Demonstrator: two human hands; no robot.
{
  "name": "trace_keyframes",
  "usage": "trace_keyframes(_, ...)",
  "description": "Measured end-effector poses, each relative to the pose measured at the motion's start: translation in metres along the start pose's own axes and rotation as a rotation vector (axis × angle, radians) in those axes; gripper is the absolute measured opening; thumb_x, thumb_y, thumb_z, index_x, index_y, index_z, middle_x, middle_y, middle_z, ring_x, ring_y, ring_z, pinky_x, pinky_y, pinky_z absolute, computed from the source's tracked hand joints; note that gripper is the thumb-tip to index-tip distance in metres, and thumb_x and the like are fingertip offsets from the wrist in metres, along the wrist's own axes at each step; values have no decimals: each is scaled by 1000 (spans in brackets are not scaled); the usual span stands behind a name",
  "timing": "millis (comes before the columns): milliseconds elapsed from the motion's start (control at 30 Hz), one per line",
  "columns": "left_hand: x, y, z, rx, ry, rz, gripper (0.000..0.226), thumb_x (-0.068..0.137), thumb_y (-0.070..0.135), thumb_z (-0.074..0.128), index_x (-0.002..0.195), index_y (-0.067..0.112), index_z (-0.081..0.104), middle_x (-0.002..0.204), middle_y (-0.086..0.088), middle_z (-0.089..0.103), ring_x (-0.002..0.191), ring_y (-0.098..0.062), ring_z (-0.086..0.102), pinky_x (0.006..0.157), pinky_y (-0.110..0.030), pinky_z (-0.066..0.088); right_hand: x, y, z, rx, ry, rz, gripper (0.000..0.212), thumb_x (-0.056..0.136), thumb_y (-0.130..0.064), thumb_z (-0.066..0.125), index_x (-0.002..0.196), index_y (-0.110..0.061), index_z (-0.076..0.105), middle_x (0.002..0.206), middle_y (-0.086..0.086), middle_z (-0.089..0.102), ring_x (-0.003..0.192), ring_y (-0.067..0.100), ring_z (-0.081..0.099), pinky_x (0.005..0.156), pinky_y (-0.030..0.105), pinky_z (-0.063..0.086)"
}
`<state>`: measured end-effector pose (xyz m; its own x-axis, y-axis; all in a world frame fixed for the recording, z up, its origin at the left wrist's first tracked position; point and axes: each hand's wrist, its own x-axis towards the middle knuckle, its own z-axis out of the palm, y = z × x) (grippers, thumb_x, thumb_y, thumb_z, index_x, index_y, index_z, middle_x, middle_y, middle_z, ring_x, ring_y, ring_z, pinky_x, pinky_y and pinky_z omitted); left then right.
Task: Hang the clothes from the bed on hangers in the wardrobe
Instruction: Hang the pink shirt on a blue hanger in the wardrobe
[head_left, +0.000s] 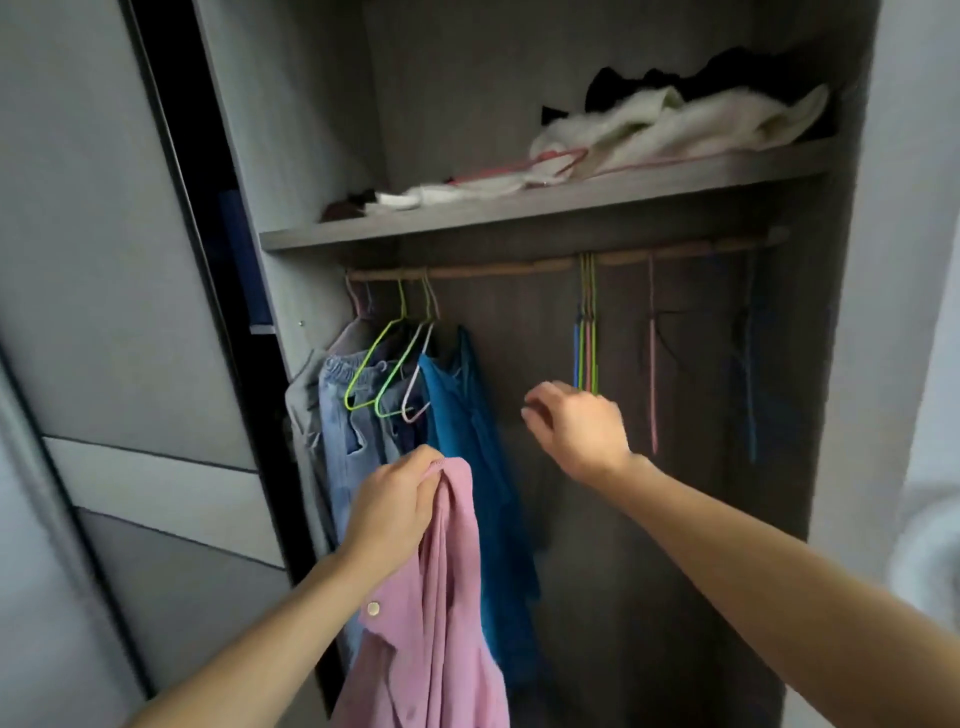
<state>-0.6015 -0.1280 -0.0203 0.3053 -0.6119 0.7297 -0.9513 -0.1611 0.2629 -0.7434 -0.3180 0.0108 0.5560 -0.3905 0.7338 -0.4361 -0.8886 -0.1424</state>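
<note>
At wardrobe (519, 332) rail (493, 270): jeans (343, 405), blue top (457, 415) already hung. Left hand (389, 509) grasps pink shirt (447, 597), unhung. Right hand (576, 431) empty, fingers (540, 421) released, near spare hangers (587, 353). Hanger pick, hanging remain.

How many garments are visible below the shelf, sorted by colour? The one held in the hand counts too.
Pink: 1, the shirt in the left hand
Teal: 1, the top
Light blue: 1, the jeans
Grey: 1, the garment at the far left
Total: 4. A darker piece between jeans and top is too hidden to count.
</note>
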Motion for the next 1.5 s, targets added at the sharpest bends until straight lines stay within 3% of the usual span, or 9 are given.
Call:
trace_keyframes(100,16,-22,14,2,45,-1,25,91,28,38,91,16,59,77,-2,66,71,-26,59,57,-29,31,82,15,0,-118,36,92,19,91,-30,55,101,-20,67,102,3,66,93,28,65,69,32,46)
trace_keyframes(333,42,-70,31,-28,52,14,35,90,38,31,88,17,59,79,4,67,72,-22,61,57,-33,43,172,60,28,-534,-149,313,21,91,-13,54,106,-11,69,113,11,67,109,30,63,83,33,48)
trace_keyframes(533,64,-112,51,-99,23,48,31,89,35,35,91,18,61,82,6,69,77,-19,63,60,-35,48,191,80,56,-741,-252,319,19,93,-18,53,102,-17,70,103,2,70,98,23,66,69,28,40)
trace_keyframes(600,75,-127,60,-118,12,72,27,89,32,39,89,17,61,80,6,69,76,-17,61,59,-31,43,196,82,61,-769,-270,349,23,95,-17,49,103,-17,70,105,2,70,99,23,66,71,28,40)
trace_keyframes(867,117,-173,87,-221,-72,186,15,89,21,46,85,14,59,76,4,66,70,-20,61,57,-34,42,219,58,62,-587,-57,511,26,94,-24,50,112,-7,60,112,19,64,104,36,62,82,36,46)
trace_keyframes(1100,118,-191,118,-310,-168,239,26,88,29,36,89,17,59,80,3,68,76,-25,65,61,-39,49,197,14,66,-230,142,662,28,92,-28,50,115,-18,62,113,17,66,108,39,60,87,42,48)
trace_keyframes(1233,103,-193,122,-311,-220,228,25,89,29,37,87,17,59,77,3,68,76,-25,65,60,-40,48,163,-5,63,143,208,701,17,84,-35,57,94,-23,64,83,4,70,87,27,65,75,36,50)
trace_keyframes(1367,90,-194,115,-265,-256,167,25,88,31,38,82,15,56,74,-5,67,77,-33,63,59,-40,45,122,-26,49,145,172,652,49,89,-44,61,48,-19,53,41,-5,44,47,7,41,51,32,34)
trace_keyframes(1500,81,-193,103,-215,-257,37,24,90,28,44,77,10,54,73,-14,66,77,-39,62,61,-44,47,76,-32,31,252,167,641,51,91,-30,62,40,-29,58,40,-7,36,37,7,33,45,27,27)
